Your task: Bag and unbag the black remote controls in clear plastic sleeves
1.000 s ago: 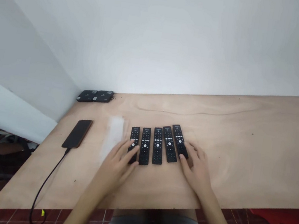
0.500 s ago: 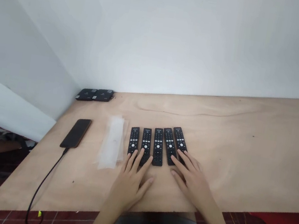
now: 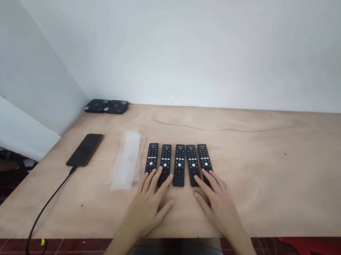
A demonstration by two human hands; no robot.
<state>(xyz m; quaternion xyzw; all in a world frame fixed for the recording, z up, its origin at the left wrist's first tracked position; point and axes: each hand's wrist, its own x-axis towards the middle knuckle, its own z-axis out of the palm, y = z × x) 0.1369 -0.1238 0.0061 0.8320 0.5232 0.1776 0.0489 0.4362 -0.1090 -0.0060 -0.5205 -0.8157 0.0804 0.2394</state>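
Several black remote controls lie side by side in a row on the wooden table, buttons facing up. My left hand (image 3: 148,203) rests open, fingers spread, over the lower ends of the leftmost remote (image 3: 152,157) and the second remote (image 3: 166,157). Between my hands the middle remote (image 3: 179,165) lies uncovered. My right hand (image 3: 219,200) is open too, its fingertips on the lower ends of the fourth remote (image 3: 192,159) and the rightmost remote (image 3: 204,156), which both tilt a little to the left at the top. Neither hand grips anything.
Left of the remotes lie clear plastic sleeves (image 3: 128,161). Farther left is a smartphone (image 3: 85,149) with a black cable (image 3: 48,203) hanging over the table edge. Two black boxes (image 3: 106,106) sit in the back corner by the white wall (image 3: 203,42). A red stool (image 3: 315,254) stands below at right.
The view has shifted very slightly. Both hands and the remotes keep their places relative to each other.
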